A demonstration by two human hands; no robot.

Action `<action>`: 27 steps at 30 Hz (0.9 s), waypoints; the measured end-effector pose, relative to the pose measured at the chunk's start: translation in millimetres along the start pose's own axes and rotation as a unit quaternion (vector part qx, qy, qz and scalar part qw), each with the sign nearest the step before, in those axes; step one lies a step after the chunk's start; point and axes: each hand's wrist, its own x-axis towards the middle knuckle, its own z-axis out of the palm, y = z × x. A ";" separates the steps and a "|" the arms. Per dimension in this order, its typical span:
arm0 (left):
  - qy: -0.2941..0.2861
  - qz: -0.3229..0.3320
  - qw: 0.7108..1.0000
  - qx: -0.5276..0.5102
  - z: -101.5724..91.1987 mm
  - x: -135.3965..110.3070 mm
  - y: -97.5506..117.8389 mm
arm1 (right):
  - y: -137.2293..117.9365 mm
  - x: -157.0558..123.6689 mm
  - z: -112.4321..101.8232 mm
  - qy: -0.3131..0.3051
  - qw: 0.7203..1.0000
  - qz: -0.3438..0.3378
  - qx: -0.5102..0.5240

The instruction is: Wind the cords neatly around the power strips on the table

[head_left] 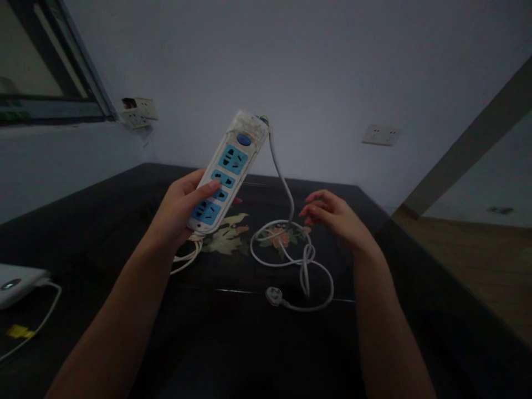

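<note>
My left hand (187, 197) grips a white power strip (239, 183) with blue socket panels and a blue switch, holding it tilted above the table. The thumb lies across the sockets; the other fingers are mostly behind the strip. From its upper end a white cord (282, 177) drops to the table and lies in loose loops. At the cord's end, the plug (274, 296) rests near the middle of the table. To the right of the cord, my right hand (328, 213) hovers with bent fingers apart, holding nothing.
The dark glossy table (249, 343) has a flower and leaf pattern. Another pale cable (189, 257) lies under the strip. At the left sits a white device (20, 282) with a cable and a yellow tag (20, 332). Wall sockets (381, 134) are behind, and a window (45, 61) is upper left.
</note>
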 end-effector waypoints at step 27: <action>-0.024 -0.043 0.999 0.005 1.1 0.9 -2.9 | 69.7 13.4 -20.7 -0.299 0.929 0.126 -0.178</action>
